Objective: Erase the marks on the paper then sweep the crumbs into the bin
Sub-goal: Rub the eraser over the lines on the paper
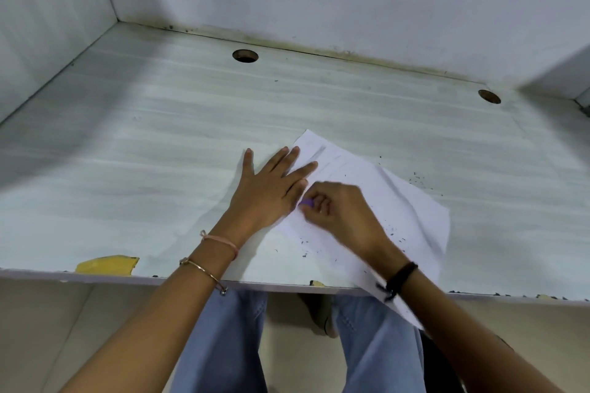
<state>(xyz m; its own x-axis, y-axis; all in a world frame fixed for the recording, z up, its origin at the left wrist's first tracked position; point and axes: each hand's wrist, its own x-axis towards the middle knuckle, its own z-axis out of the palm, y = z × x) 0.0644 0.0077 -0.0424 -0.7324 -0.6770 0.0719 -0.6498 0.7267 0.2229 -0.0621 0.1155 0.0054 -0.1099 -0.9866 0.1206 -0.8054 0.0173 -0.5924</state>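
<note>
Leftmost, near the front lip of the desk point(127, 153), sits a chipped yellow patch point(107, 263), well apart from the work. Next comes the left hand point(271, 183), laid flat with fingers straight and spread, pressing down the left margin of the paper point(412, 201) and gripping nothing. Just beside it, the right hand point(338, 210) has its fingers curled around a small purple eraser point(307, 202), which meets the sheet close to the left hand's little finger (the hand is blurred, so the exact pinch is hard to read).

The paper lies skewed and creased, its near corner hanging over the desk's front edge. Dark crumbs point(305, 242) speckle the sheet, and more loose crumbs point(418, 180) lie on the desk past its right side. No bin is in view.

The likely risks are that a hard stroke across a crease buckles or tears the sheet if the flat hand slips, and that crumbs slide off the overhanging corner onto the floor.
</note>
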